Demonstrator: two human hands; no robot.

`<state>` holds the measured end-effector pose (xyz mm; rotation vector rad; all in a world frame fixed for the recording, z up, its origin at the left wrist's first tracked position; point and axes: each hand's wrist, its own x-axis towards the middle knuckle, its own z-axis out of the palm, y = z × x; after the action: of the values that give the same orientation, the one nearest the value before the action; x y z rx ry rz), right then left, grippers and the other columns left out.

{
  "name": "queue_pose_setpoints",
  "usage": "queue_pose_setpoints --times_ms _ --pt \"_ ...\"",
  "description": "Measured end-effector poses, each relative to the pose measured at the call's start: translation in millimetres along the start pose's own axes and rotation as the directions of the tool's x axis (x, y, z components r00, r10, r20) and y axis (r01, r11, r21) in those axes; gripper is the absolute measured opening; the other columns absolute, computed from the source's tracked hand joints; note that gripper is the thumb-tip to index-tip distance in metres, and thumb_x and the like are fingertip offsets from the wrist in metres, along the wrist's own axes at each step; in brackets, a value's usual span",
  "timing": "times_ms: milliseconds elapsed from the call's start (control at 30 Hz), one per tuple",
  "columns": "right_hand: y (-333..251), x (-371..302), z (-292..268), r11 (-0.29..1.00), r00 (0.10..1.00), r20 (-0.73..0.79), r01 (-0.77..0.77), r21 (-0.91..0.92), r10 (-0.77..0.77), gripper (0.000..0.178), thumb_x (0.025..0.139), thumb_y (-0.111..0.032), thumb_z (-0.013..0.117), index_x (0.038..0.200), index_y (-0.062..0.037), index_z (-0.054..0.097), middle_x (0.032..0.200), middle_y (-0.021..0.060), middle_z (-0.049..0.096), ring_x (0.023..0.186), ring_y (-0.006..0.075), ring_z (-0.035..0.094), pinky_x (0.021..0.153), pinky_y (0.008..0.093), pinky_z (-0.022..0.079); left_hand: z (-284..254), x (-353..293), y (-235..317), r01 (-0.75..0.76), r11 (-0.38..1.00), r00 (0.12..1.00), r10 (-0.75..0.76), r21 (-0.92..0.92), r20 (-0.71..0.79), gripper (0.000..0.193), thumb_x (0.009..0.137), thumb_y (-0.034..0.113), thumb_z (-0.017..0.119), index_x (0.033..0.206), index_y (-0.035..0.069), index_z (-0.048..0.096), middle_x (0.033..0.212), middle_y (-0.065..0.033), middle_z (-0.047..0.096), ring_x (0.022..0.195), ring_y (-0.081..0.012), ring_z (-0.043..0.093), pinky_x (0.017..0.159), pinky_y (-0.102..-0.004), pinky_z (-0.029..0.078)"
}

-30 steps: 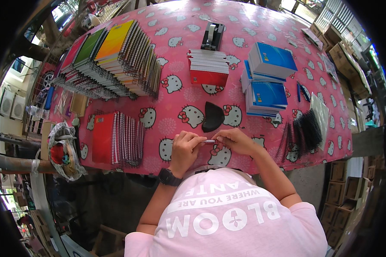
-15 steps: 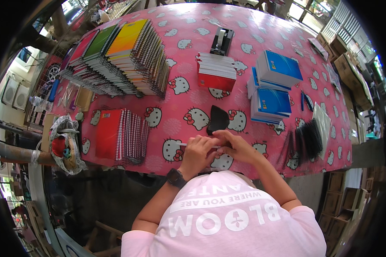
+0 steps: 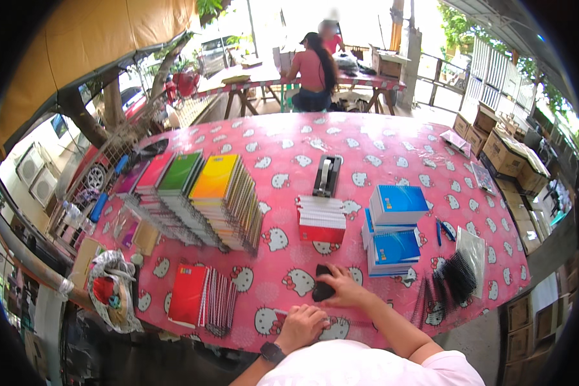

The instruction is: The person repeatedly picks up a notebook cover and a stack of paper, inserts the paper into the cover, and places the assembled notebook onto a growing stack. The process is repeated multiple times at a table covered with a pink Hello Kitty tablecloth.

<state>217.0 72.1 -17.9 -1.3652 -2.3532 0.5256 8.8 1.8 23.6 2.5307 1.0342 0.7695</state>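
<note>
At the near edge of the table, my left hand [image 3: 300, 327], with a dark watch on its wrist, rests with its fingers curled down. What lies beneath those fingers is hidden. Just ahead and to the right, my right hand [image 3: 345, 287] grips a small flat black object [image 3: 322, 291], its kind unclear, lying on the pink patterned cover. Beyond it stands a row of red-covered notebooks [image 3: 321, 233], packed upright. Leftward of my hands sits a bundle of red spiral notebooks [image 3: 188, 296]. Blue notebooks [image 3: 397, 248] are stacked to the right.
A black tape dispenser [image 3: 328, 176] stands behind the red row. Yellow [image 3: 216, 178], green and pink spiral notebooks pile up at left. Black binding coils [image 3: 455, 278] and blue pens [image 3: 439, 231] lie right. A bag [image 3: 112, 289] hangs at the left edge. People [image 3: 315, 71] are at a far table.
My right hand has left my left hand's side and moved forward onto the black object. The left hand stays near the table edge. The view has tilted up, bringing in the far table.
</note>
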Motion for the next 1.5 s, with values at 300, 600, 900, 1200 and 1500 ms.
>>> queue_pose_setpoints --times_ms 300,600,900,1200,1500 --pt "-5.6 -0.9 -1.0 0.99 0.989 -0.145 -0.007 0.144 0.028 0.06 0.06 -0.055 0.079 0.104 -0.0143 0.068 0.117 0.0234 0.052 0.111 0.0411 0.049 0.095 0.0484 0.041 -1.6 -7.9 -3.1 -0.026 0.998 1.0 0.025 -0.062 -0.007 0.016 0.082 0.029 0.066 0.085 0.014 0.066 0.09 -0.0011 0.065 0.088 -0.0188 0.059 0.09 -0.0412 0.036" --pt "-13.1 -48.8 -27.3 0.424 0.955 0.27 -0.194 0.885 -0.125 0.045 0.074 -0.046 0.073 0.104 -0.0132 0.072 0.118 0.0173 0.058 0.115 0.0274 0.051 0.098 0.0389 0.039 -9.4 -26.4 -22.7 0.104 0.994 0.994 -0.103 0.041 -0.026 0.02 0.069 0.031 0.077 0.083 0.018 0.07 0.084 0.0045 0.065 0.09 -0.0139 0.059 0.1 -0.0509 0.024" --pt "-33.3 -44.0 -13.3 0.579 0.95 0.282 -0.156 0.8 -0.134 0.041 0.077 -0.042 0.071 0.104 -0.0112 0.071 0.12 0.0138 0.059 0.117 0.0269 0.051 0.102 0.0372 0.036 -12.7 -23.7 -17.1 0.083 0.995 0.996 -0.081 0.061 -0.046 0.015 0.069 0.027 0.076 0.08 0.019 0.071 0.08 0.0043 0.065 0.088 -0.0133 0.059 0.099 -0.0499 0.026" --pt "-38.8 -43.3 -14.1 0.786 0.961 0.243 -0.25 0.566 0.13 0.053 0.066 -0.055 0.077 0.094 -0.0104 0.072 0.103 0.015 0.06 0.102 0.0299 0.054 0.091 0.0371 0.042 -13.9 -20.7 -14.3 0.106 0.993 0.992 -0.102 0.054 -0.07 0.018 0.067 0.026 0.077 0.081 0.017 0.071 0.076 0.0038 0.065 0.085 -0.014 0.06 0.1 -0.0484 0.025" --pt "-31.6 -37.8 -3.3 0.807 0.963 0.256 -0.217 0.55 0.084 0.047 0.074 -0.049 0.073 0.103 -0.0118 0.07 0.119 0.0154 0.058 0.115 0.0284 0.051 0.1 0.0375 0.037 -13.1 -25.7 -18.3 0.228 0.972 0.97 -0.231 -0.055 -0.079 0.025 0.067 0.026 0.077 0.088 0.016 0.068 0.084 0.0033 0.065 0.086 -0.0159 0.059 0.098 -0.0479 0.026"
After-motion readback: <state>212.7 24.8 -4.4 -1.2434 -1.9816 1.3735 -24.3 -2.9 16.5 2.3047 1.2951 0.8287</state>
